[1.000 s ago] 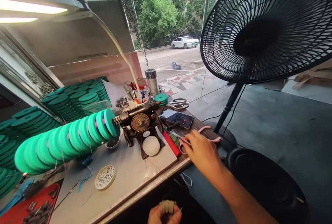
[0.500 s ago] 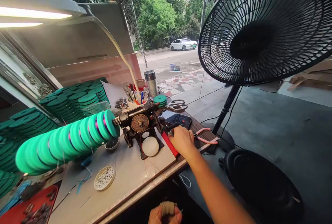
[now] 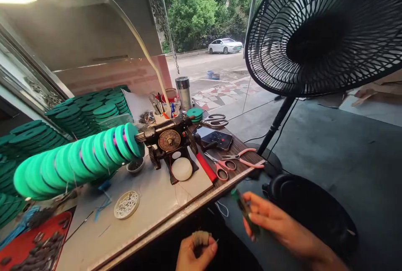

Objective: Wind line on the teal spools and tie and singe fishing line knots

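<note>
My left hand [image 3: 196, 252] is low in the middle, below the table edge, with thumb and fingers pinched together. A tan wrap [image 3: 201, 238] covers one of its fingers. A tiny pale-green tip shows at the pinch; what it belongs to I cannot make out. My right hand [image 3: 271, 216] is off the table to the right, closed around a small green-and-dark hand tool [image 3: 246, 212], which is smeared by motion. On the table corner nearby lie pink-handled scissors [image 3: 224, 166] and pink-handled pliers [image 3: 243, 158], with a red bar [image 3: 205, 167] beside them.
A geared winding machine [image 3: 169, 140] carries a long row of green discs [image 3: 78, 160]. A dish of white beads [image 3: 126, 205], a round white pad [image 3: 182, 169], a phone [image 3: 221, 140] and a red tray [image 3: 44, 237] lie on the table. A black fan [image 3: 314, 49] stands right.
My right hand has come off the table corner toward me and down, bringing the green-and-dark tool with it. The scissors are now uncovered. My left hand keeps its pinch, nearly in place.
</note>
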`<state>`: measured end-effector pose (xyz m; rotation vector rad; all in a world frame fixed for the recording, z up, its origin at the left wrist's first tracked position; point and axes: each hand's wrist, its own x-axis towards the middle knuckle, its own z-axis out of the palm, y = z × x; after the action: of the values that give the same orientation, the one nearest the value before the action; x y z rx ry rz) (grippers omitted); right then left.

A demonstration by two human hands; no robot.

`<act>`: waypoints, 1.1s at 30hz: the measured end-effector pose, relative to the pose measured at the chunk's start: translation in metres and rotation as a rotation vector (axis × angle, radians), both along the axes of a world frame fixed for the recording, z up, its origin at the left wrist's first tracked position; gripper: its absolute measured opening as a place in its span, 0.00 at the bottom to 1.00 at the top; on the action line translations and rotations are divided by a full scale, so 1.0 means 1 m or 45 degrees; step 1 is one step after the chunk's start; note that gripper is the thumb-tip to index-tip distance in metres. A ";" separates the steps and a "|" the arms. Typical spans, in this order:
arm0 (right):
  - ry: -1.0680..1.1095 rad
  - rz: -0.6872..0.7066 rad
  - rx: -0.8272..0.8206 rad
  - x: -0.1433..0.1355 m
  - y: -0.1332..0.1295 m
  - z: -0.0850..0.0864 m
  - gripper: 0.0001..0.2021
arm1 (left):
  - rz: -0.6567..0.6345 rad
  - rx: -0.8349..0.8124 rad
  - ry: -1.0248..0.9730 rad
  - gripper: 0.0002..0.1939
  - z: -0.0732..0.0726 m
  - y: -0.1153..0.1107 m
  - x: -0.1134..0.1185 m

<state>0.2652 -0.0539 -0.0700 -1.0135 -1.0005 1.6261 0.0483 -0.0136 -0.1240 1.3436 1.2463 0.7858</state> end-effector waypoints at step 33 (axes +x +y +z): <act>0.356 -0.445 -0.391 -0.086 -0.015 -0.115 0.17 | -0.166 0.270 0.320 0.16 -0.021 0.003 0.004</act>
<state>0.1788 -0.0690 -0.1854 -1.0566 -0.3683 1.5956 0.0521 -0.0107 -0.1445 1.7210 1.2797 0.6863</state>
